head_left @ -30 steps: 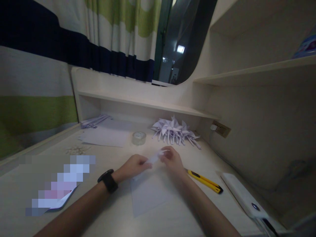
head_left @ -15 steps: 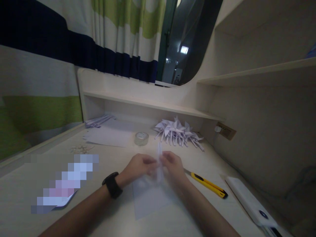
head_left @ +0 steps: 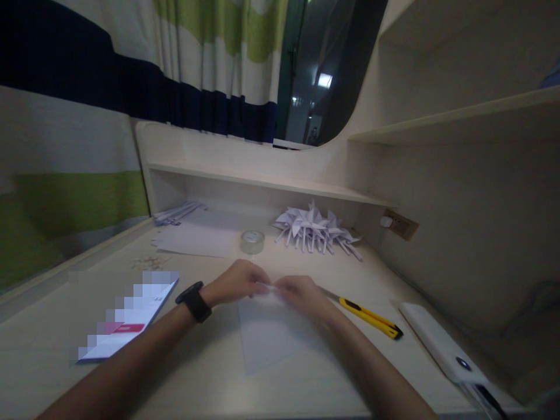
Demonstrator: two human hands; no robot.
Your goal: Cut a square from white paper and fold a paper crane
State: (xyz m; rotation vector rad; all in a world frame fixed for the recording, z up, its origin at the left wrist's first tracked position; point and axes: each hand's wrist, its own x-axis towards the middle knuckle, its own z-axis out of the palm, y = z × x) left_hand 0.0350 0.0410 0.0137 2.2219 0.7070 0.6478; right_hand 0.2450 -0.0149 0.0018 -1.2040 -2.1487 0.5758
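Fingertips of my left hand (head_left: 240,281) and my right hand (head_left: 301,293) meet over the desk, pinching a narrow strip of folded white paper (head_left: 268,287) between them. The strip now lies roughly crosswise, and the fingers partly cover it. Below the hands a white sheet of paper (head_left: 269,347) rests flat on the desk. A yellow utility knife (head_left: 370,319), its blade extended toward my right hand, lies just right of that hand. Beyond my left hand stands a roll of clear tape (head_left: 252,242).
Several white paper pinwheels (head_left: 310,224) are piled at the back. At back left lie a paper stack (head_left: 196,236) and rolled paper sticks (head_left: 179,213). Small pale pieces (head_left: 149,262) lie near a phone (head_left: 131,326). A white device (head_left: 437,344) sits at the right.
The paper strip has turned from upright to crosswise and come lower between my hands. The fingers of both hands have drawn together on it.
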